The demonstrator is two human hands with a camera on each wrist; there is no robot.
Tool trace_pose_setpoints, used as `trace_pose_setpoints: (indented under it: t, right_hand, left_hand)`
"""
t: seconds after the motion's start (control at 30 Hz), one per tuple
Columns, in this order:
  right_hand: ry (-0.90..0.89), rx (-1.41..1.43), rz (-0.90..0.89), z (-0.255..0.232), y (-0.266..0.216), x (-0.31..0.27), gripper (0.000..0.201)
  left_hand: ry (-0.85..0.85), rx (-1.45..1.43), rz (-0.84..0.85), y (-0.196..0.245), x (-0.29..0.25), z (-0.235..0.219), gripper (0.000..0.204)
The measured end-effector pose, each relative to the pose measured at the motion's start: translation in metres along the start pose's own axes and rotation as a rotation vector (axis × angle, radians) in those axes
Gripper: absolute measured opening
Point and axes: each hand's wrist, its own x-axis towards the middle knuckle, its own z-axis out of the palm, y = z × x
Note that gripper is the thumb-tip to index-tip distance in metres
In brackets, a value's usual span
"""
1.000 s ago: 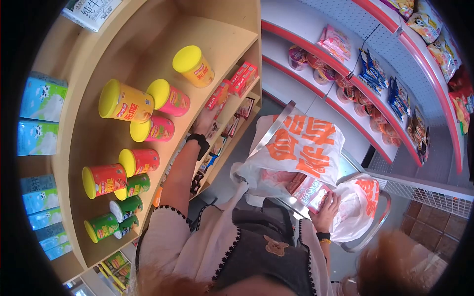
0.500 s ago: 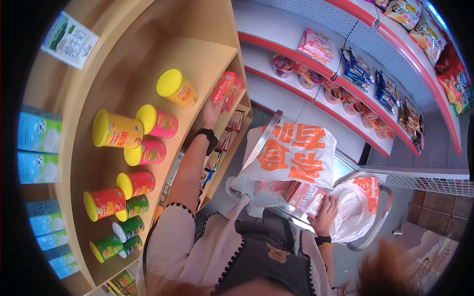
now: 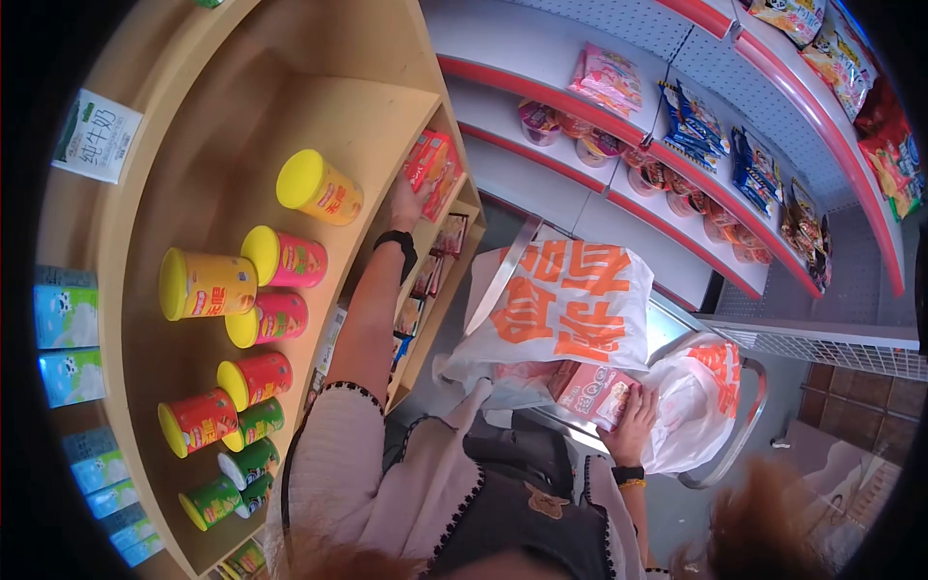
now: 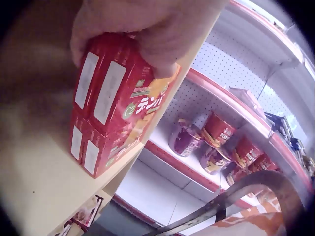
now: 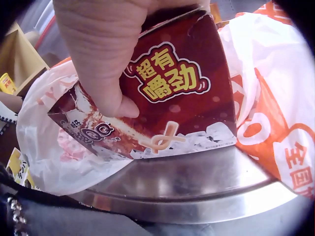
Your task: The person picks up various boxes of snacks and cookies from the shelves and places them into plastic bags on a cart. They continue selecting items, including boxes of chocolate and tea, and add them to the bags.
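Observation:
My left hand point(image 3: 406, 205) reaches into the wooden shelf and grips the upper pair of red boxes point(image 4: 109, 93). In the left wrist view thumb and fingers clasp this pair from above, and a lower pair of red boxes point(image 4: 93, 152) sits directly beneath it on the board. With my right hand point(image 3: 633, 425) I hold a dark red snack box point(image 5: 167, 93) with yellow lettering, thumb across its front. That box lies tilted at the mouth of a white plastic bag point(image 3: 580, 300) with orange print. A second white bag point(image 3: 691, 416) stands beside my right hand.
Yellow-lidded snack cans, such as a yellow one point(image 3: 324, 188), line the shelf board left of my arm. A metal rail point(image 3: 507, 275) curves past the larger bag. Red-edged shelves point(image 3: 541, 82) with cup noodles point(image 3: 599, 145) and packets stand ahead. Milk cartons point(image 3: 70, 309) are far left.
My left hand has carried its red boxes along the shelf to the other red boxes, closing the gap between them. My right hand keeps its hold; the head view has shifted.

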Motion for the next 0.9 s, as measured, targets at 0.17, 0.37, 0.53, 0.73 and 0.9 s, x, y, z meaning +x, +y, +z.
trace_pose_setpoints:
  t: [0.17,0.37,0.53,0.73,0.9]
  right_hand:
    - [0.003,0.006,-0.015,-0.003,-0.001,0.001,0.103]
    - [0.028,0.013,-0.051,0.001,0.002,0.001,0.104]
    - [0.013,0.017,-0.118,0.002,0.001,0.001,0.106]
    - [0.056,-0.029,-0.129,0.007,0.002,-0.003,0.106]
    - [0.039,0.196,-0.201,0.014,0.024,-0.003,0.114]
  left_hand:
    - [0.024,0.105,-0.097,0.007,-0.004,-0.002,0.072]
    - [-0.118,0.156,-0.120,0.014,-0.001,-0.011,0.075]
    - [0.066,0.178,-0.070,0.037,-0.043,-0.023,0.068]
    - [0.026,0.018,0.351,0.001,-0.227,-0.028,0.064]
    - [0.003,0.088,-0.091,-0.082,-0.376,-0.084,0.052]
